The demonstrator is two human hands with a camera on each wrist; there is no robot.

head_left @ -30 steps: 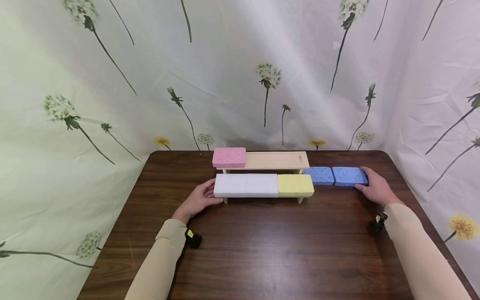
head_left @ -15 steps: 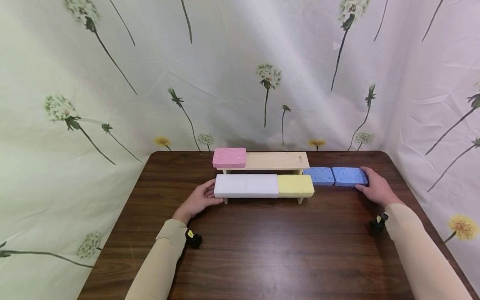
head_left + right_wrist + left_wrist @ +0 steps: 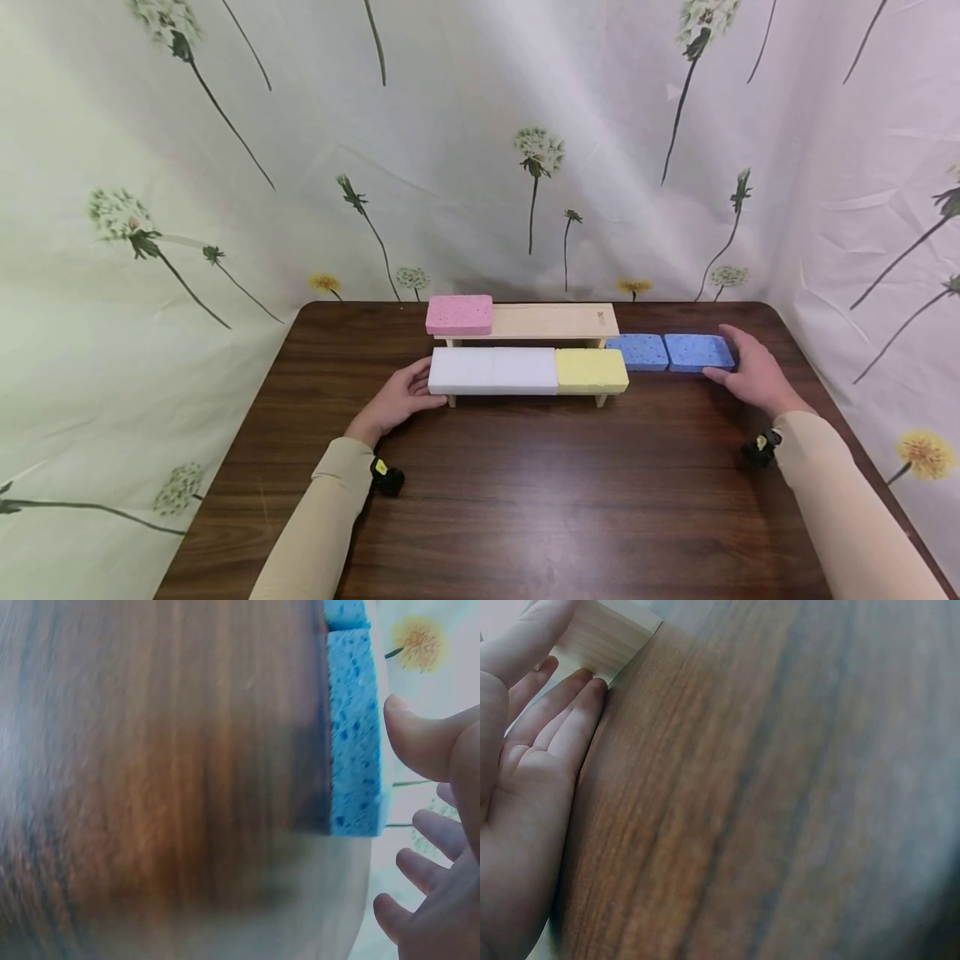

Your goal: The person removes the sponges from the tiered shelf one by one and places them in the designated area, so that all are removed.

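The left hand, fingers nearly straight, touches the front stand; the right hand, spread wide, is just beside the outer blue sponge, toward the far right corner of the desk. The rear stand bears unreadably small lettering.

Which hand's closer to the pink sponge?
Left. The left hand is in front and left of the pink sponge, beside the white blocks; the right hand is well to its right, beside the rightmost blue sponge.

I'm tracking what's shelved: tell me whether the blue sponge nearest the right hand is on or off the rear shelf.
Off: that blue sponge lies on the table, right of the rear shelf.
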